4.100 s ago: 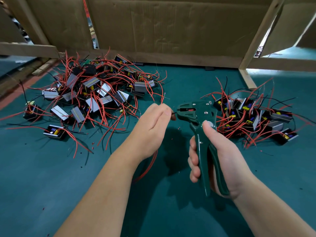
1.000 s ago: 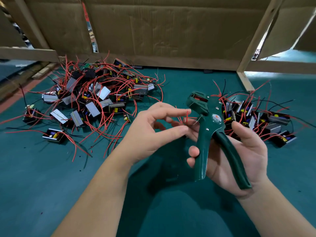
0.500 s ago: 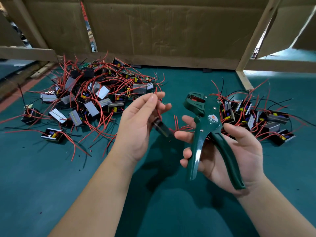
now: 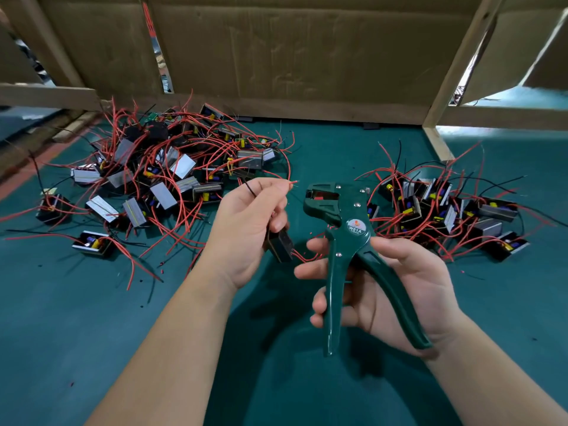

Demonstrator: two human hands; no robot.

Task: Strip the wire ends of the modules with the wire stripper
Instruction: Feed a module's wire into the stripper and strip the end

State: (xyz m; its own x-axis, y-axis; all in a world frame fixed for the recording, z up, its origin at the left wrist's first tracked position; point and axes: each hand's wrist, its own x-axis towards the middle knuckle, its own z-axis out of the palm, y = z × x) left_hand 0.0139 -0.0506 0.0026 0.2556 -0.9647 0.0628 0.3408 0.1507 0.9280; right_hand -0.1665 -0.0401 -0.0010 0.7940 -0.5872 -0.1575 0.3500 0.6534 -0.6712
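Observation:
My left hand point(image 4: 249, 229) holds a small black module point(image 4: 280, 244) against its palm and pinches one of its red wires point(image 4: 292, 182) between thumb and forefinger, the wire end pointing right. My right hand point(image 4: 396, 290) holds the green wire stripper point(image 4: 347, 241) upright, fingers loosely round its spread handles. The stripper's jaws point(image 4: 322, 196) sit just right of the wire end, a small gap between them. More red wires hang from the module towards my right fingers.
A large heap of modules with red and black wires point(image 4: 159, 176) lies at the left on the green mat point(image 4: 92, 318). A smaller heap point(image 4: 445, 210) lies at the right. Cardboard walls point(image 4: 292, 56) and wooden posts point(image 4: 439, 139) close off the back.
My left hand has lifted the module and taken one red wire between thumb and forefinger, end towards the jaws. The stripper has tilted a little more upright in my right hand.

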